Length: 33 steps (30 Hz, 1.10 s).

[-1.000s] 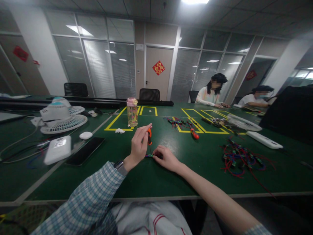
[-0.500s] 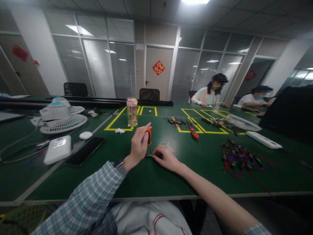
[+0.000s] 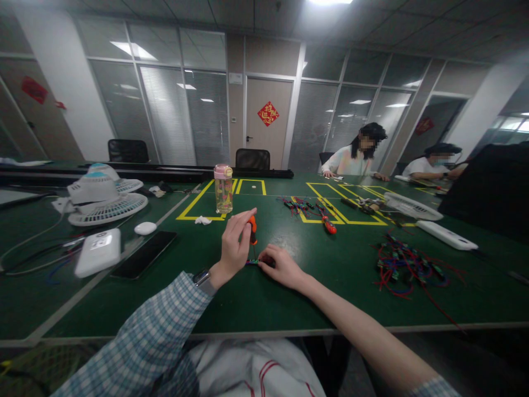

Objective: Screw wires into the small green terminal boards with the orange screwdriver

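In the head view my left hand [image 3: 236,240] holds an orange and black screwdriver [image 3: 253,229] between thumb and fingers, the fingers fairly straight along its handle. The screwdriver stands upright, its thin shaft reaching down to a small green circuit board [image 3: 253,262] on the table. My right hand [image 3: 281,267] rests on the tabletop with bent fingers, pinching the board's right end. Those fingers cover part of the board. Where exactly the tip meets the board is too small to tell.
On the green table [image 3: 231,309], a pile of wired boards [image 3: 407,264] lies right. Farther back are more wired boards [image 3: 298,207], a red screwdriver [image 3: 329,225] and a bottle [image 3: 223,190]. A phone [image 3: 144,255], power bank [image 3: 98,252] and fan [image 3: 107,207] sit left. Two people sit across.
The screwdriver's handle has turned in my left hand, showing its orange and black parts differently. Both my hands stay in place. Across the table, a person's hand has shifted slightly.
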Each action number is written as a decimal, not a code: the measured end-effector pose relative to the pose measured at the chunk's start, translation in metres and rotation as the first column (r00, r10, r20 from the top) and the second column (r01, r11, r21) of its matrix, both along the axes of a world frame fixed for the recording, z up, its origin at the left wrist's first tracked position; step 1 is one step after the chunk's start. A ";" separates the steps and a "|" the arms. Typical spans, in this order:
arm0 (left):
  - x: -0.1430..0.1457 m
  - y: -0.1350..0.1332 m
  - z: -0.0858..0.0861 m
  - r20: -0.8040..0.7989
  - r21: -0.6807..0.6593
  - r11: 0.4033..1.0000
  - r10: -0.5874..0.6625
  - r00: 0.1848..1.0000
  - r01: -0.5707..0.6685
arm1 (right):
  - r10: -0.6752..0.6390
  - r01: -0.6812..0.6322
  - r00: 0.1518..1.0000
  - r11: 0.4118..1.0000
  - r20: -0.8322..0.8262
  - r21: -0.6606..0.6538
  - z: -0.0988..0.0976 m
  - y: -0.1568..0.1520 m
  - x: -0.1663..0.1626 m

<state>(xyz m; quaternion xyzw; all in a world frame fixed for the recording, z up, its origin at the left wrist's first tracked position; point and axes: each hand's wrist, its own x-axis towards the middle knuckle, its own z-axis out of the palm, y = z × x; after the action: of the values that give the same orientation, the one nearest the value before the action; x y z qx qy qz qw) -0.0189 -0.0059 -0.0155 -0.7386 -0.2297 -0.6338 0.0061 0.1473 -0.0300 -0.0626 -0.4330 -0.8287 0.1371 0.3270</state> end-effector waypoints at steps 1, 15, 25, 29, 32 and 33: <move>0.000 0.000 0.000 0.004 0.007 1.000 0.011 1.000 -0.011 | 0.002 -0.002 1.000 1.000 -0.001 0.002 0.000 0.000 0.000; 0.000 0.001 0.000 -0.002 -0.011 1.000 -0.008 1.000 0.008 | 0.002 -0.002 1.000 1.000 -0.007 -0.002 -0.001 0.001 0.000; 0.000 -0.001 0.001 -0.001 0.029 0.998 0.051 0.999 -0.051 | -0.006 0.006 1.000 1.000 -0.006 0.001 -0.002 0.001 0.000; 0.000 0.000 0.000 -0.003 -0.003 1.000 0.010 1.000 -0.010 | -0.001 0.001 1.000 1.000 -0.007 0.006 -0.002 0.001 0.000; 0.000 0.000 0.000 0.012 -0.002 0.999 0.034 0.999 -0.034 | 0.002 -0.002 1.000 1.000 -0.009 -0.003 0.001 -0.001 0.000; 0.000 0.000 0.000 0.016 0.001 0.999 0.050 0.999 -0.050 | 0.001 -0.001 1.000 1.000 -0.010 -0.008 0.001 -0.001 -0.001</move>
<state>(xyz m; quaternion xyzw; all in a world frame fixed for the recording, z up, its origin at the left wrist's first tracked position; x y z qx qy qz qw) -0.0189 -0.0057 -0.0156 -0.7276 -0.2474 -0.6395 0.0206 0.1466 -0.0310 -0.0612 -0.4333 -0.8267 0.1425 0.3295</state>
